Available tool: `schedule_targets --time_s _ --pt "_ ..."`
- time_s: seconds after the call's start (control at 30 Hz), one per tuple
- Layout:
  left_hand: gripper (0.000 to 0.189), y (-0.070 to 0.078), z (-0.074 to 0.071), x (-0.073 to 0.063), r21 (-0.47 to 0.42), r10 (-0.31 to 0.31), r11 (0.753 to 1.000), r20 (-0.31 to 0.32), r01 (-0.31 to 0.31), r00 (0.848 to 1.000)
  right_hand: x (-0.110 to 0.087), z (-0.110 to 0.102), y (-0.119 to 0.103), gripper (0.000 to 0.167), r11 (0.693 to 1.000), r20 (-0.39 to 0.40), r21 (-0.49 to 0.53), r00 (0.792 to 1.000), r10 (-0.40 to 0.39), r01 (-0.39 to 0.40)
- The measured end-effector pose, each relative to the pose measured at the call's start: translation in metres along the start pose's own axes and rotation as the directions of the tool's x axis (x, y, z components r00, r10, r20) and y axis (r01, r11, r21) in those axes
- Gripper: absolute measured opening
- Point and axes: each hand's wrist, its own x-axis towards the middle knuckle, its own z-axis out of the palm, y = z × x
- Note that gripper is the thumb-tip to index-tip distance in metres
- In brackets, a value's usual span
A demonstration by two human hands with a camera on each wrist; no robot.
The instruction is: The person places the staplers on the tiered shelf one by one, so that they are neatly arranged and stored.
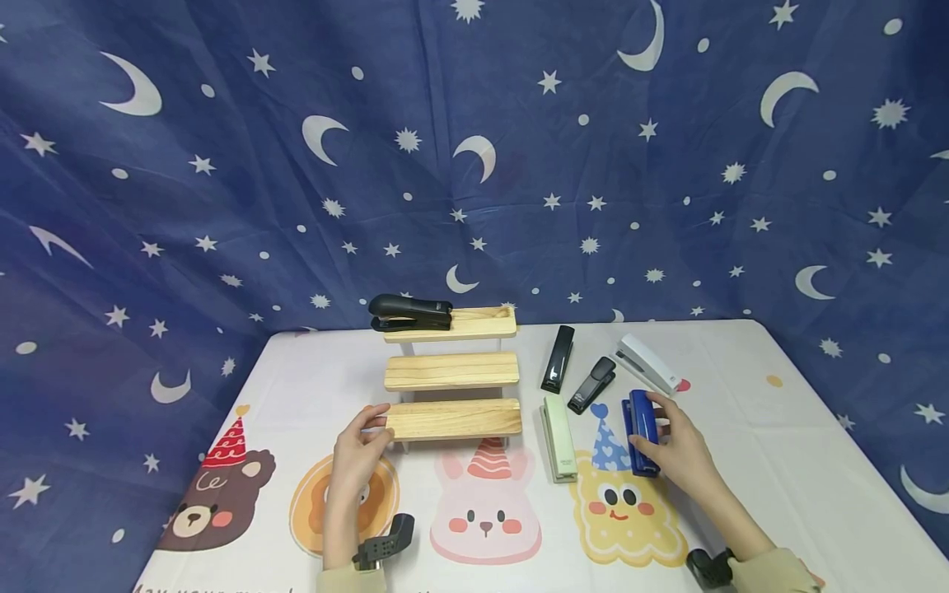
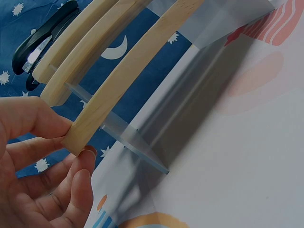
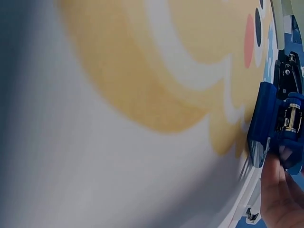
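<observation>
A three-step wooden rack (image 1: 454, 419) with pale legs stands mid-table. My left hand (image 1: 358, 453) pinches the left end of its lowest board, as the left wrist view shows with the thumb and fingers on the board end (image 2: 81, 135). On the top board, at the left, lies a large black stapler (image 1: 411, 313). To the right of the rack my right hand (image 1: 682, 449) grips a blue stapler (image 1: 642, 432) from its right side. In the right wrist view, the fingers (image 3: 273, 185) touch the blue stapler's end; the rest of that hand is cut off.
Between rack and right hand lie a light green stapler (image 1: 559, 438), a glossy black stapler (image 1: 558, 358) and a smaller dark stapler (image 1: 593, 384). Behind the blue one is a white stapler (image 1: 647, 362). A starry blue curtain (image 1: 519, 165) hangs along the table's back edge.
</observation>
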Motion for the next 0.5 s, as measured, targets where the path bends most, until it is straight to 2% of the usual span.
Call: schedule_targets --time_s 0.5 --pt "0.045 0.0004 0.0005 0.0002 -0.010 0.001 1.000 -0.004 -0.001 1.000 0.0045 0.0020 -0.0001 0.070 1.000 0.016 0.007 1.000 -0.003 0.003"
